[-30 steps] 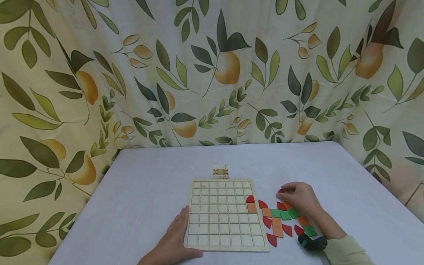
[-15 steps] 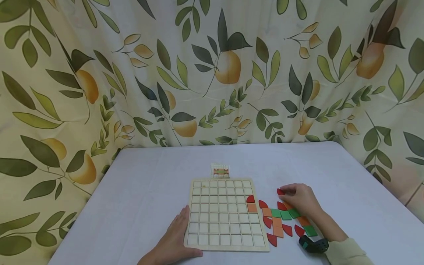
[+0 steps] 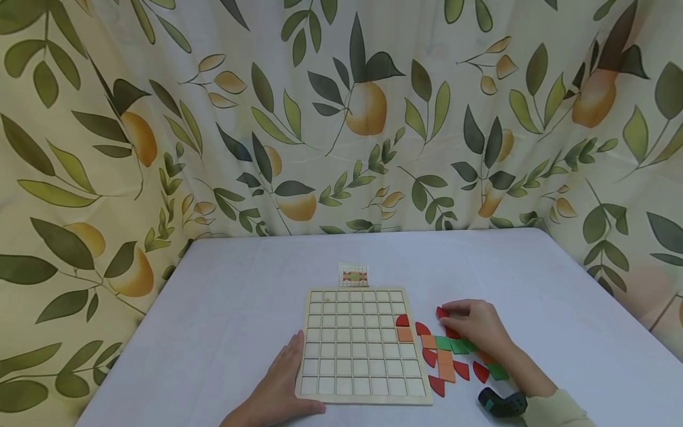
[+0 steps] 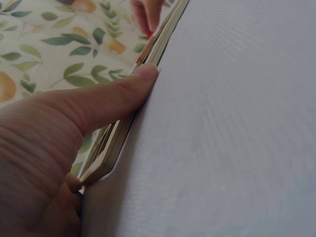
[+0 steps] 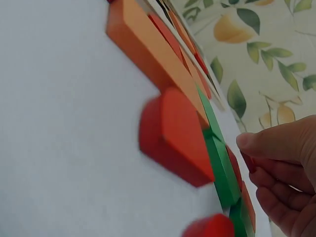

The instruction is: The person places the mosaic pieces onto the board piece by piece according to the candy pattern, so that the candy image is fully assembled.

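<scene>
My right hand (image 3: 477, 323) pinches a red quarter-circle tile (image 3: 441, 312) between thumb and fingers, to the right of the board. In the right wrist view, only a thin edge of that tile (image 5: 248, 162) shows under the thumb. A pale wooden grid board (image 3: 354, 367) lies flat on the table. One red quarter-circle tile (image 3: 402, 321) and an orange square tile (image 3: 405, 335) sit in its right column. My left hand (image 3: 274, 385) rests against the board's left side with straight fingers, its thumb (image 4: 118, 96) pressing the near edge.
Loose red, orange and green tiles (image 3: 446, 358) are scattered right of the board, partly under the right hand. A small pattern card (image 3: 353, 276) lies beyond the far edge. The white-covered table (image 3: 240, 279) ends at a leaf-print curtain (image 3: 331, 148).
My right hand has moved slightly left, toward the board, carrying the red quarter-circle tile. The left hand and the board look unmoved.
</scene>
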Demonstrator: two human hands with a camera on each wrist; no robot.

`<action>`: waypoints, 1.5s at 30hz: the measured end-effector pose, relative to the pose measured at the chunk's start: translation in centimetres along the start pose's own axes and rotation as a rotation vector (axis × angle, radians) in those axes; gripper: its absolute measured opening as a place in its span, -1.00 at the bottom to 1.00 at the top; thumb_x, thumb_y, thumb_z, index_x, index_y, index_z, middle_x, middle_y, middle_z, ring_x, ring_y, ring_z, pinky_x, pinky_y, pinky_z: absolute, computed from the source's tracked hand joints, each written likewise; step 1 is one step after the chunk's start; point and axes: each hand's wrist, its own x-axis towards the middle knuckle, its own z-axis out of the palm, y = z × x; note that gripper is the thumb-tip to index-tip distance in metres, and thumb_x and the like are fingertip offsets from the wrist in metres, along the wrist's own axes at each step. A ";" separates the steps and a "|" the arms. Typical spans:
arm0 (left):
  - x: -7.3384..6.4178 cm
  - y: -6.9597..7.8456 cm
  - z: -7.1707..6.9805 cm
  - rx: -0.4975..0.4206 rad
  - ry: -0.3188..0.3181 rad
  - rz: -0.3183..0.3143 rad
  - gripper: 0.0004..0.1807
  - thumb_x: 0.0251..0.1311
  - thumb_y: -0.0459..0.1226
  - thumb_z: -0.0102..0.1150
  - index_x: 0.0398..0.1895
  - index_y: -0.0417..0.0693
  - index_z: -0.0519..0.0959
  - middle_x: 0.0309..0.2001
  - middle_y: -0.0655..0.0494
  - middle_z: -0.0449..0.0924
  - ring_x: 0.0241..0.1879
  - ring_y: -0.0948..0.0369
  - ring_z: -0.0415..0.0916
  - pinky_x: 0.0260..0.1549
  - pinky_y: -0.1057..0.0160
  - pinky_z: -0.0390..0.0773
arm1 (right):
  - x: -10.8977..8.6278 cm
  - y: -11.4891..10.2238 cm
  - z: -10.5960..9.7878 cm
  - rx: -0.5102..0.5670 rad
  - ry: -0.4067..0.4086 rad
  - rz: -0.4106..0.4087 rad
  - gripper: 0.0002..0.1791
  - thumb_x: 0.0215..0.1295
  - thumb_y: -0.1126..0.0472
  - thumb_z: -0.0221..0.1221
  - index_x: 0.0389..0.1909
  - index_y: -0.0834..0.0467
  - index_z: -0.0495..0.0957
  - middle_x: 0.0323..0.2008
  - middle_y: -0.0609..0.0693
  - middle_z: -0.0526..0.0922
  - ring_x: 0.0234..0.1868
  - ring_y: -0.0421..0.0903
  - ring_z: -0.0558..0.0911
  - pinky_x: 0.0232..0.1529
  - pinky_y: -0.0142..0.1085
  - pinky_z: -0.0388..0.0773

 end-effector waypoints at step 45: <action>-0.2 0.0 0.0 0.011 -0.002 0.026 0.45 -0.42 0.34 0.32 0.41 -0.29 -0.23 0.43 -0.14 -0.23 0.39 0.01 -0.27 0.28 -0.07 -0.17 | -4.4 -3.1 2.9 0.052 -0.168 -0.340 -0.73 -0.03 0.12 0.38 -0.26 0.07 0.67 -0.32 -0.20 0.66 -0.23 -0.14 0.56 -0.30 -0.38 0.52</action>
